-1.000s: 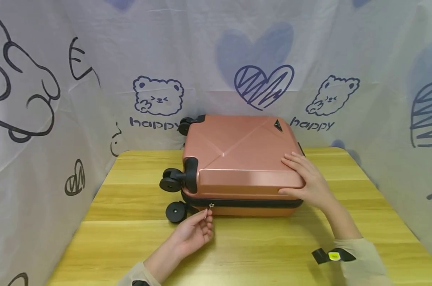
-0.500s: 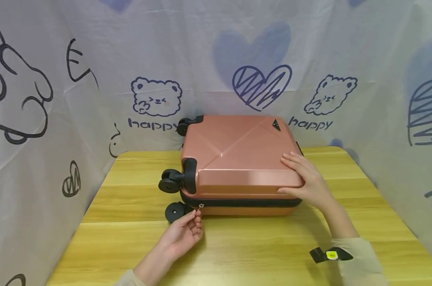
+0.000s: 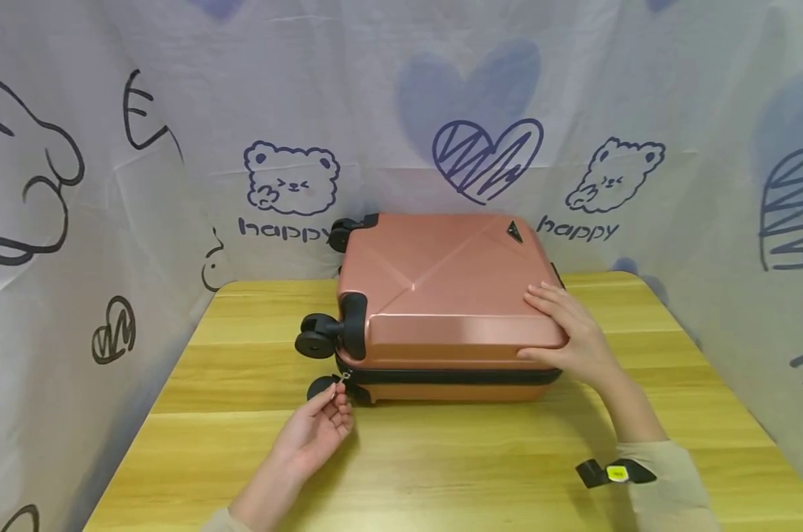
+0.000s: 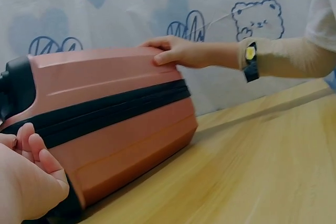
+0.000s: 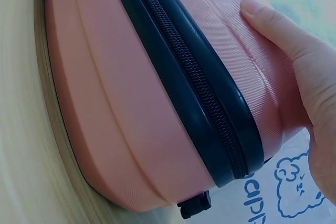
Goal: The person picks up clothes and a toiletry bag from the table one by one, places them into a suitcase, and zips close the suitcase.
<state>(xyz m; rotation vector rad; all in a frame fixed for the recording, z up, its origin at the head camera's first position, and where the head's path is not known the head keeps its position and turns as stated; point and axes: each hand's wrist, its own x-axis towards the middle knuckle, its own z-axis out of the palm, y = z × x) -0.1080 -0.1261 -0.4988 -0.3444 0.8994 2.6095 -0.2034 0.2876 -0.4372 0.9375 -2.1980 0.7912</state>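
A pink hard-shell suitcase (image 3: 441, 295) lies flat on the table, its black wheels (image 3: 318, 336) toward the left. Along its front side runs a black zipper (image 3: 454, 377), whose teeth show meshed in the right wrist view. At the front left corner my left hand (image 3: 315, 432) pinches the small metal zipper pull (image 3: 345, 377) between thumb and forefinger. My right hand (image 3: 570, 336) rests on the front right corner of the upper shell, fingers spread over the top and thumb on the front face (image 5: 273, 24).
The wood-grain table (image 3: 474, 465) extends in front of the suitcase and to both sides. A white cloth (image 3: 388, 89) printed with bears and hearts hangs behind and at the sides. One lower wheel (image 3: 321, 388) sits right behind my left fingers.
My left hand has drawn the zipper pull leftward along the front side to the wheel corner. The right hand and the suitcase have stayed in place.
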